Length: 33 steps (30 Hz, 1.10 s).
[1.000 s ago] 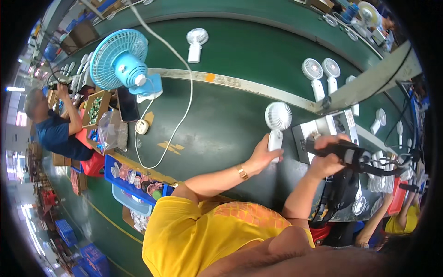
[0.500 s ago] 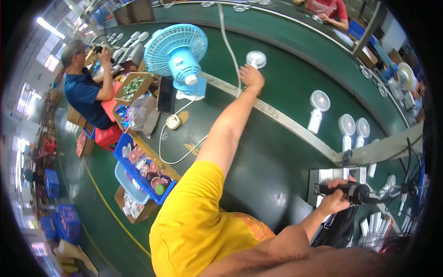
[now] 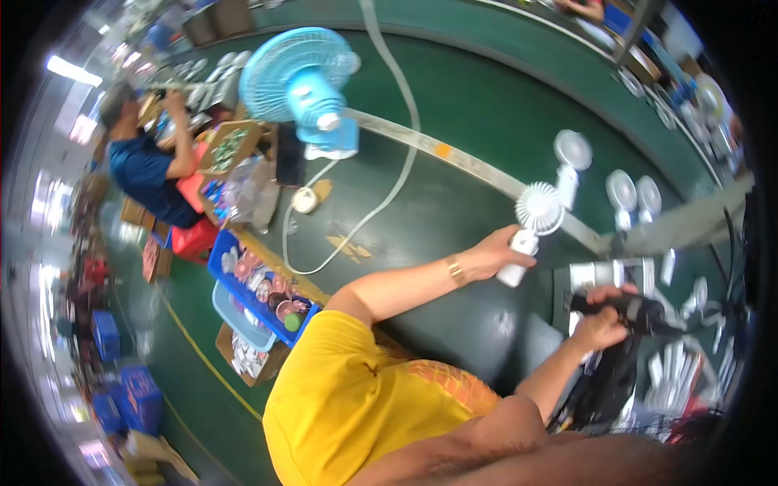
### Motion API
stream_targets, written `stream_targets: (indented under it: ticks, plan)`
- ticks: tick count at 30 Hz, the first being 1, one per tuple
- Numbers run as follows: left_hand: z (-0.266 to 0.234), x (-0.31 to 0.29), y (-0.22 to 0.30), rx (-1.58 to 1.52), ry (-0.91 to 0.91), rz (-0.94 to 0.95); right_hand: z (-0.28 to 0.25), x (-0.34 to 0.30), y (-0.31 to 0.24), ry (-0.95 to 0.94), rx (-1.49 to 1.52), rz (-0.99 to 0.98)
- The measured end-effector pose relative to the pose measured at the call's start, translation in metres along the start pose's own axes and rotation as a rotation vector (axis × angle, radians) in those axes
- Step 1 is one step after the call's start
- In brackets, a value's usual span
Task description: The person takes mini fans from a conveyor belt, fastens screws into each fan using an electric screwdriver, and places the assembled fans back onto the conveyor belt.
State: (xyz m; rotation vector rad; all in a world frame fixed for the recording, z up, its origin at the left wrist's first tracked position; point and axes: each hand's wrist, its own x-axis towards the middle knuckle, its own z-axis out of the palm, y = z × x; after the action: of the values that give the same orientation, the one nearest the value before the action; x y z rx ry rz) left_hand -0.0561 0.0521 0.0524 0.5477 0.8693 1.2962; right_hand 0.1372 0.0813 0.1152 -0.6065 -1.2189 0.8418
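Observation:
My left hand (image 3: 496, 253) is closed round the handle of a small white handheld fan (image 3: 540, 209). The fan is held above the dark green worktop, its round grille tilted toward the far right. At the lower right my right hand (image 3: 600, 328) grips a black electric screwdriver (image 3: 647, 314), which lies roughly level with its cord end to the right. Beside that hand stands a pale metal fixture (image 3: 612, 271), partly hidden by the screwdriver. Another white handheld fan (image 3: 573, 151) lies on the green conveyor just beyond the held one.
A blue desk fan (image 3: 312, 89) stands at the far left of the worktop, near a looping white cable (image 3: 409, 166). Two more small fans (image 3: 622, 191) lie at right. A blue bin (image 3: 253, 292) of fan parts sits left. A co-worker (image 3: 150, 166) sits beyond it.
My left hand has lifted the handheld fan off the conveyor and brought it back to the right, near the fixture. My right hand still holds the screwdriver. The view has shifted slightly.

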Motion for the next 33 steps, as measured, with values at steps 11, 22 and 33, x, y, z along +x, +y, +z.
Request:
stream_targets:
  ticks: [11, 22, 33]
  plan:
    - [0.034, -0.046, -0.066, -0.068, 0.002, -0.192, 0.016, -0.022, -0.004, 0.043, 0.298, 0.237]
    - [0.036, -0.047, -0.072, -0.064, 0.008, -0.192, 0.014, -0.03, 0.01, -0.032, 0.372, 0.261]
    - [0.033, -0.05, -0.07, -0.085, 0.086, -0.152, 0.007, -0.058, 0.037, -0.402, -0.003, 0.155]
